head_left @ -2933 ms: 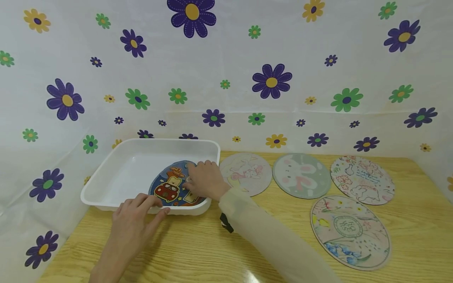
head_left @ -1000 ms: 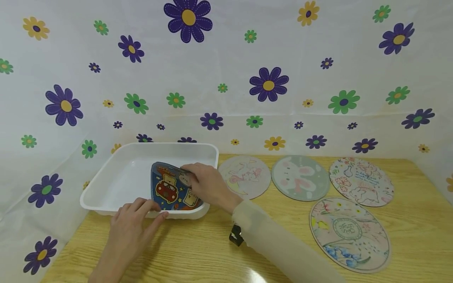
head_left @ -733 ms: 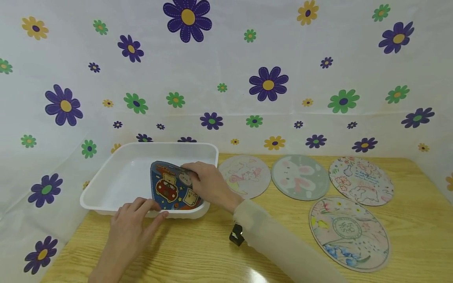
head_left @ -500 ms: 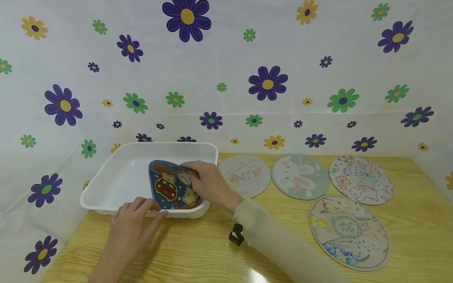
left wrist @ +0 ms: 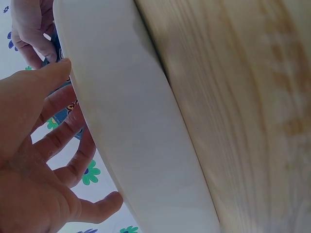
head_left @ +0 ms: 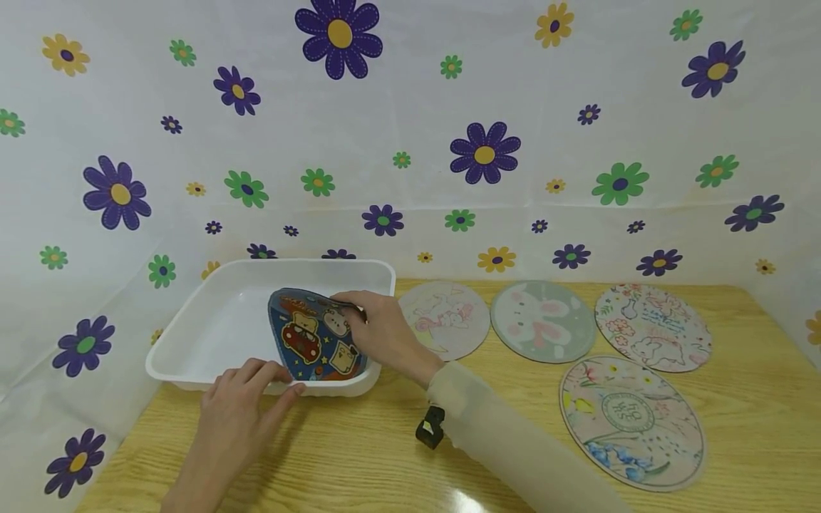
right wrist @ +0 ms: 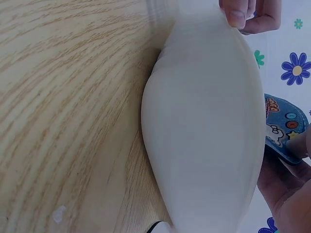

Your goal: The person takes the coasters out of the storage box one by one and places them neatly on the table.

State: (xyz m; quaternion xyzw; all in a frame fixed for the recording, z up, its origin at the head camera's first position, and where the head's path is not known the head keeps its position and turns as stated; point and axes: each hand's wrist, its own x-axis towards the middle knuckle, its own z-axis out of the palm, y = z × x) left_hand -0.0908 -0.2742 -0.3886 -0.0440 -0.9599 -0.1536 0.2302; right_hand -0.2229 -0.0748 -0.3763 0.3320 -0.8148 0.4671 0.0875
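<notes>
A round dark blue mat (head_left: 301,338) printed with a red car and toast-like figures stands tilted in the right front corner of a white plastic basin (head_left: 214,328). My right hand (head_left: 385,331) pinches its right edge between thumb and fingers, bending it upward; the right wrist view shows the mat (right wrist: 282,121) held above the basin's rim. At the basin's front rim, my left hand (head_left: 237,406) grips with the thumb outside and fingers inside. In the left wrist view, the left thumb (left wrist: 53,73) lies against the rim, and the mat shows partly behind the fingers.
Several round mats lie flat on the wooden table: a pink one (head_left: 445,320), a green bunny one (head_left: 544,320), a white floral one (head_left: 654,328) and a pink floral one (head_left: 631,424). A flower-patterned white cloth (head_left: 410,107) hangs behind. A black strap piece (head_left: 430,427) hangs under the right sleeve.
The blue mat lay flatter earlier, with my right fingers on its top; its right edge then came up, pinched and bent. Recently it shifted only slightly. My left hand stayed at the rim.
</notes>
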